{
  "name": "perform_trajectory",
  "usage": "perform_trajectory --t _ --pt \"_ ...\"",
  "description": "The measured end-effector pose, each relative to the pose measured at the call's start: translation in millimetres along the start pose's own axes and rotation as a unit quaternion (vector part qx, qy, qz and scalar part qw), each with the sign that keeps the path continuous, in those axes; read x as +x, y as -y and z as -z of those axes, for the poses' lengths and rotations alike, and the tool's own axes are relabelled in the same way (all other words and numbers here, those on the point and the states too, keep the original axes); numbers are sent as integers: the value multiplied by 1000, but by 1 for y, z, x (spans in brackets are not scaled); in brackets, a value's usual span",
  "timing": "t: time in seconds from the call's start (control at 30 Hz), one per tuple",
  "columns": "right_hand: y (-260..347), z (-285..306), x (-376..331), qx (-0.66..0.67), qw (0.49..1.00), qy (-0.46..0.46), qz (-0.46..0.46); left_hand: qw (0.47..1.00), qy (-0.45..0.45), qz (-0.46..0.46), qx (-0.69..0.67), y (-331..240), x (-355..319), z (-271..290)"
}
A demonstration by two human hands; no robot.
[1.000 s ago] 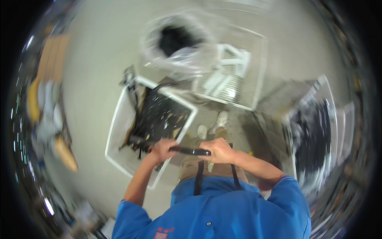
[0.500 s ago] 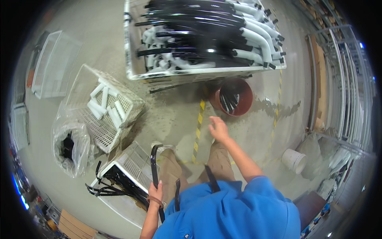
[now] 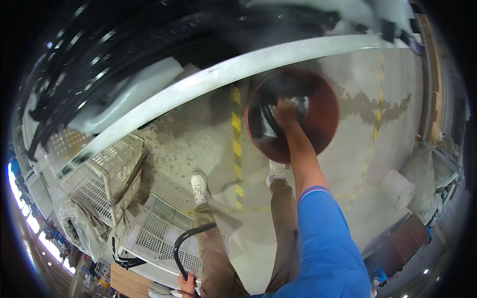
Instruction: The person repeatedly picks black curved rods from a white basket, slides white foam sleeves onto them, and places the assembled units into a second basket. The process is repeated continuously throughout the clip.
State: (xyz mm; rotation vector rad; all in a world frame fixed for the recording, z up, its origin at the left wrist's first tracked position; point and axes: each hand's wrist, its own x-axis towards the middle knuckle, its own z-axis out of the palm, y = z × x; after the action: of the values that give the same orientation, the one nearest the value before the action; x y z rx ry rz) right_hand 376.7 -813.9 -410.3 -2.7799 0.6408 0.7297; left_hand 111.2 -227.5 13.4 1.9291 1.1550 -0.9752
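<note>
My left hand [image 3: 187, 285], low in the view, is closed around a bent black tube [image 3: 177, 249]. The tube rises from the hand and curves to the right, crossing in front of my trouser leg. My right arm reaches down into a deep red bucket [image 3: 325, 121]. Inside it, my right hand [image 3: 285, 111] is closed with the fingers curled, beside black curved strips [image 3: 269, 119] in the bucket. Whatever those fingers hold is hidden.
The white rim of a large bin [image 3: 208, 77] cuts across the top, with blurred black tubes and white sleeves inside. White perforated crates [image 3: 161, 229] stand at lower left, near a clear plastic bag [image 3: 82, 223]. A white bucket [image 3: 397, 188] lies at right. Yellow-black tape [image 3: 237, 144] marks the floor.
My right hand has gone from above the floor into the red bucket. My view has moved closer to the bucket and large bin. The bent tube remains in my left hand.
</note>
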Motion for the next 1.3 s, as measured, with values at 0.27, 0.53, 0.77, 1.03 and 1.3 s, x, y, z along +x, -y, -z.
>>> perform_trajectory --t 0.27,0.53,0.77,1.03,1.3 --pt "-28 -102 65 29 970 -206 127 999 -41 -8 -3 -31 9 6" --pt "-20 86 -37 78 995 57 25 993 -10 -99 67 -128 -24 0" --pt "-38 160 -96 95 974 197 -64 984 36 -169 50 -203 -78 -7" --pt "-39 47 -63 159 965 173 -114 990 10 -132 53 -153 -77 -34" --pt "-15 131 -154 287 951 54 -98 984 54 -138 103 -169 -53 -32"
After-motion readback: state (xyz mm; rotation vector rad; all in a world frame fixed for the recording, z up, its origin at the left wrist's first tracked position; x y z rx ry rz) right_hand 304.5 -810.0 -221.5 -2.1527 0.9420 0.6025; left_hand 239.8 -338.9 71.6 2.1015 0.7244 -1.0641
